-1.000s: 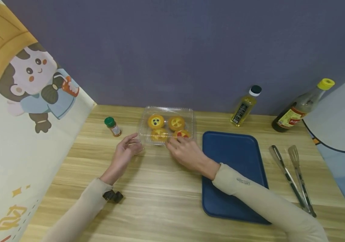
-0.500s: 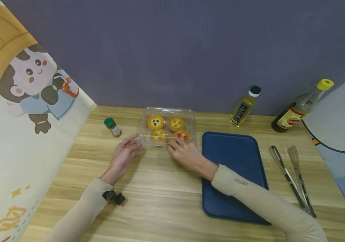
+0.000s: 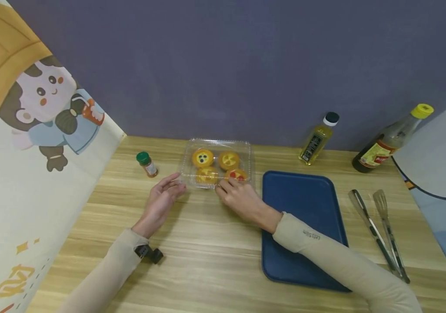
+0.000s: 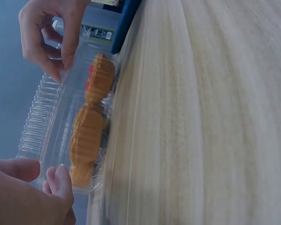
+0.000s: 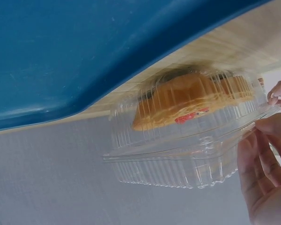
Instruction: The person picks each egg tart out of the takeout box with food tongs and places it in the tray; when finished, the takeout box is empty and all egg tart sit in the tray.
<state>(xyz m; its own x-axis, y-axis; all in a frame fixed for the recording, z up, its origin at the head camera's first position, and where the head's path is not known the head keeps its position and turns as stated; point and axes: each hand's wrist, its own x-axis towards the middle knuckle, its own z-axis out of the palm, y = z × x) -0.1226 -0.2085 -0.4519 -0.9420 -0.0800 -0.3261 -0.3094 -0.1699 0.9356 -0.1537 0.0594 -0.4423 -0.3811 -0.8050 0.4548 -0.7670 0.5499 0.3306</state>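
Observation:
A clear plastic clamshell container (image 3: 218,141) sits at the back of the table, its lid lying over several round yellow tarts. One tart (image 3: 202,158) has dark berry-like dots on top; another, with a red topping (image 5: 191,116), lies by the right front corner. My right hand (image 3: 238,198) pinches the container's front rim near that corner, thumb against fingers in the right wrist view. At the left front corner is my left hand (image 3: 160,198), its fingers loosely bent and its thumb apart from them (image 4: 61,185). Whether it touches the rim is unclear.
A blue tray (image 3: 305,261) lies under the right forearm. Tongs (image 3: 371,230) and a slotted turner (image 3: 386,221) lie right of it. A green-capped spice jar (image 3: 147,164), an oil bottle (image 3: 317,141) and a dark sauce bottle (image 3: 387,143) stand towards the back.
Both hands stay almost in place at the container's front edge. The left hand and wrist shift very slightly; the container and tarts look the same.

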